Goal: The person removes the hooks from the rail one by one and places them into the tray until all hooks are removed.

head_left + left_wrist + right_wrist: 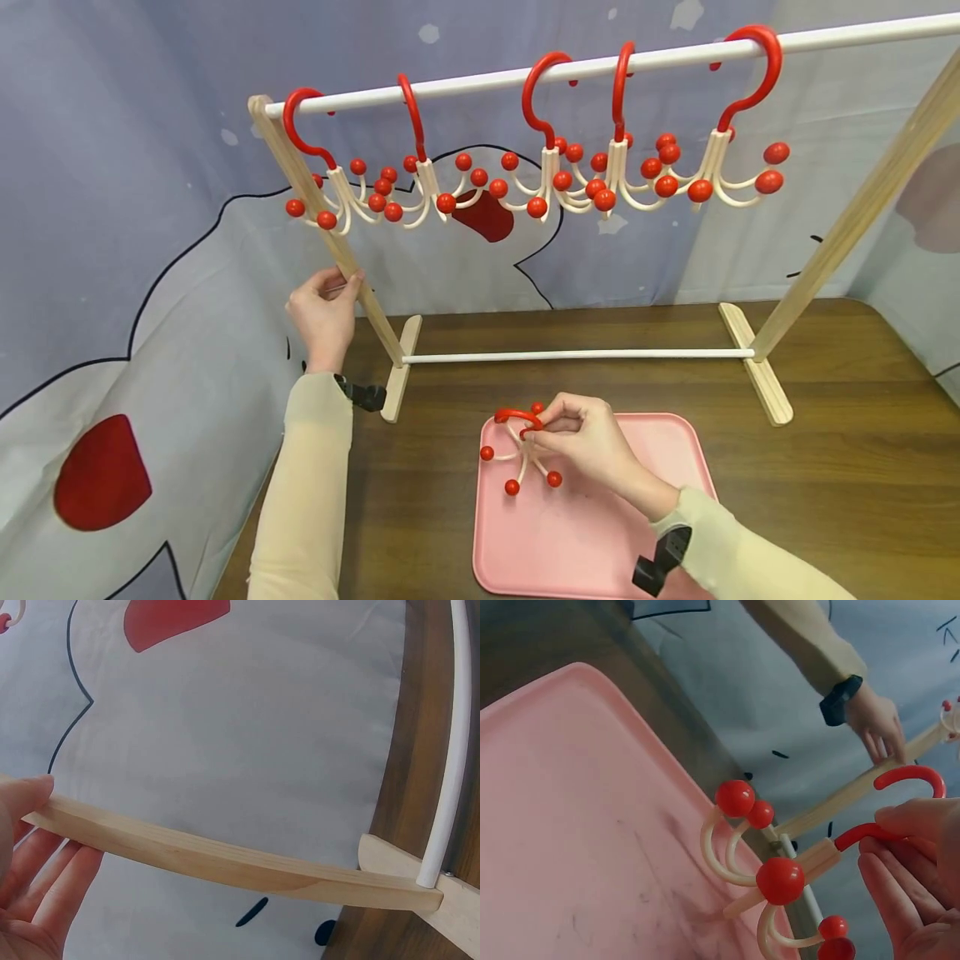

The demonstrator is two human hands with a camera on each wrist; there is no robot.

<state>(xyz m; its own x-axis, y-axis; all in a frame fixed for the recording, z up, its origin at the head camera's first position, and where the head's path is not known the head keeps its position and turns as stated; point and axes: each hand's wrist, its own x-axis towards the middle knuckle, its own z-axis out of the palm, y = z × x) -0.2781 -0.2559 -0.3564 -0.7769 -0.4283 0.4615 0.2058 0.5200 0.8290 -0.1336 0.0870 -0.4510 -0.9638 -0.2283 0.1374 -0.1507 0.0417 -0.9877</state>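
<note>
My left hand (pixel 324 312) grips the left wooden post (pixel 225 859) of a rack partway up, thumb on one side and fingers on the other. Over the pink tray (pixel 585 542), my right hand (pixel 592 437) pinches the red hook of a multi-arm hanger (pixel 817 859). Cream arms with red ball tips spread out from this hanger. In the right wrist view it is tilted, its hook (pixel 911 776) curving above the thumb. Whether the hanger's lower end touches the tray cannot be told.
Several similar hangers (pixel 551 175) hang by red hooks from the white top rail (pixel 480 82). A lower white bar (pixel 577 356) joins the rack's wooden feet (pixel 757 367) on the brown table (pixel 420 500). A patterned curtain (pixel 187 292) stands behind and at the left.
</note>
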